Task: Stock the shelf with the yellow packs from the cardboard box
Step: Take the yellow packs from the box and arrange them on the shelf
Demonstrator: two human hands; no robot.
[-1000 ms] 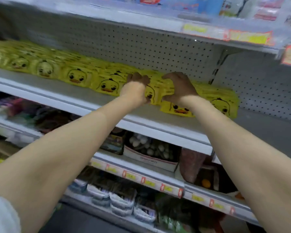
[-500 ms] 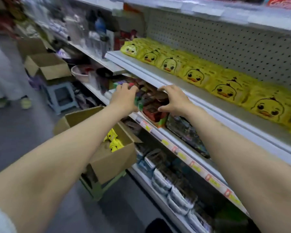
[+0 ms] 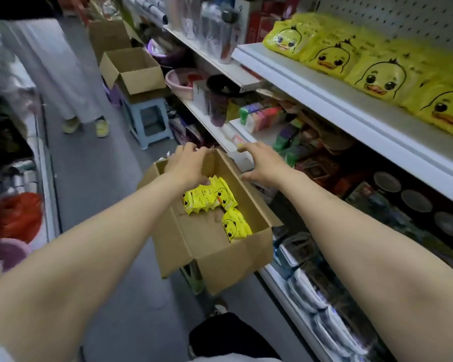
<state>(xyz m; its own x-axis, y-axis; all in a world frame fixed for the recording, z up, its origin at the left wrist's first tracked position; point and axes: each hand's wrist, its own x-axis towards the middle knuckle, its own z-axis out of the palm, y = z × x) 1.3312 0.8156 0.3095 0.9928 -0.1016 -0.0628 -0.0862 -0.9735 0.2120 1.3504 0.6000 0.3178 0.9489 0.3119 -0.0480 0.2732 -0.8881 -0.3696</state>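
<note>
An open cardboard box [image 3: 236, 254] stands in the aisle beside the shelving, with several yellow duck packs [image 3: 211, 198] lying in its far half and one more yellow pack [image 3: 236, 226] near its right wall. My left hand [image 3: 187, 165] hovers over the box's far end, fingers loosely spread, holding nothing. My right hand [image 3: 263, 162] hovers over the box's right flap, open and empty. A row of yellow duck packs [image 3: 377, 79] lies along the white shelf [image 3: 351, 111] at the upper right.
A second open cardboard box [image 3: 134, 70] sits on a blue stool [image 3: 148, 121] farther down the aisle. A person in white trousers [image 3: 50, 61] stands at the upper left. Lower shelves on the right hold assorted goods. My foot [image 3: 220, 308] is below the box.
Both hands left the yellow packs on the shelf and came down to the cardboard box. My view swung left and down from the shelf to the aisle.
</note>
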